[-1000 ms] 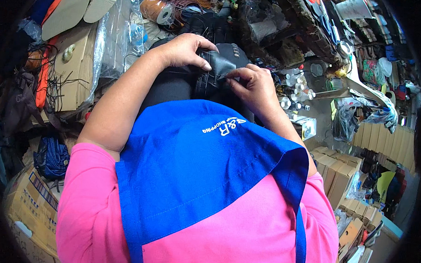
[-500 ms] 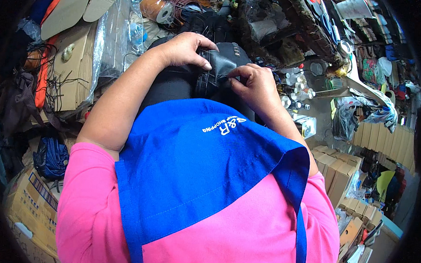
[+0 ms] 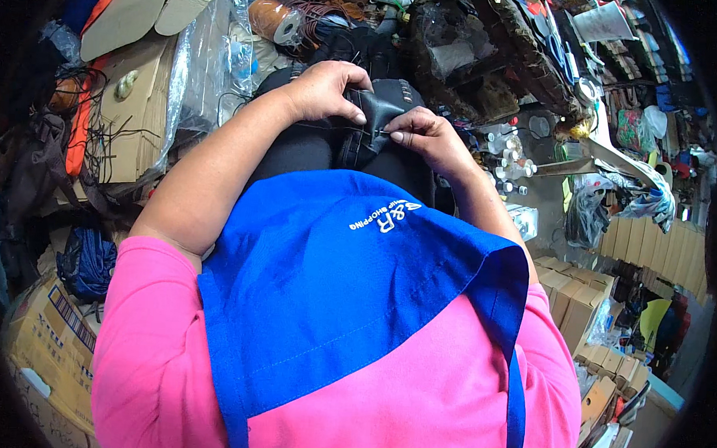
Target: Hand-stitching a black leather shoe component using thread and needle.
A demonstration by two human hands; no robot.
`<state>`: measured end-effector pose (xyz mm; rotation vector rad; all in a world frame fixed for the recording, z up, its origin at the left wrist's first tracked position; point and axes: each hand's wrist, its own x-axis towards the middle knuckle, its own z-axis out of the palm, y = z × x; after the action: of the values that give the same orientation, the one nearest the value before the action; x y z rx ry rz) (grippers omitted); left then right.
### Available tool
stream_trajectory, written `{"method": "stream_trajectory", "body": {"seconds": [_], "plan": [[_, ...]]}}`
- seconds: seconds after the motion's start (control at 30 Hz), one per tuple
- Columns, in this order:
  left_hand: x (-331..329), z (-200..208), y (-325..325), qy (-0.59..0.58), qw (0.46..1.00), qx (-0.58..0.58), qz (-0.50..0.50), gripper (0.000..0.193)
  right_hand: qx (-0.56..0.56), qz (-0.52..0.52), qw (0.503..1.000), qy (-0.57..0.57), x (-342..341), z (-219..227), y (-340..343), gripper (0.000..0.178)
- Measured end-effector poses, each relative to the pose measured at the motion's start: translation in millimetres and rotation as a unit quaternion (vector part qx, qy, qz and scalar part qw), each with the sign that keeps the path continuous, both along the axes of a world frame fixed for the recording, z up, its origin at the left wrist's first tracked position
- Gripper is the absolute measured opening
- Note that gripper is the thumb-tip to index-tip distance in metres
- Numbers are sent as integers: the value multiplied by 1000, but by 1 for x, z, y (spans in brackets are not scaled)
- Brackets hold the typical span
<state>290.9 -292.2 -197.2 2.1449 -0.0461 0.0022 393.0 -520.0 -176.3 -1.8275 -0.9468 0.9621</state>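
Over my lap, between my two hands, lies a shiny black leather piece (image 3: 384, 108) with a folded, peaked shape. My left hand (image 3: 325, 92) grips its left side, thumb and forefinger curled over the edge. At its lower right edge, the thumb and forefinger of my right hand (image 3: 434, 140) are pinched together. A thin line, too fine to name, shows near those fingertips. Light stitches cross dark material (image 3: 406, 91) just beyond the leather. A blue apron (image 3: 333, 278) covers my front.
A large orange thread spool (image 3: 272, 19) stands at the far left near cardboard sheets (image 3: 133, 113). To my right are several small bottles (image 3: 509, 162), a wooden-legged stool or stand (image 3: 566, 166) and stacked cardboard boxes (image 3: 573, 299). A rough dark bench edge (image 3: 530, 60) runs along the far right.
My right hand's fingertips have shifted slightly left along the leather's edge, with the pinch now more visible. My left hand keeps its grip. The whole view has moved a little.
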Motion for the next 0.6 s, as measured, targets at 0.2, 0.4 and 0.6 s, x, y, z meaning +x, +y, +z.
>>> {"method": "stream_trajectory", "body": {"seconds": [0.2,0.4,0.6], "plan": [[-7,5,-6,-48,998,34,11,47,15,-38,977,-208,-25,0,5,14],[-51,20,-9,-74,990,62,106,32,70,32,912,-404,-35,11,-7,20],[-81,25,-25,-109,977,89,162,17,16,55,919,-391,-36,11,-7,25]]}}
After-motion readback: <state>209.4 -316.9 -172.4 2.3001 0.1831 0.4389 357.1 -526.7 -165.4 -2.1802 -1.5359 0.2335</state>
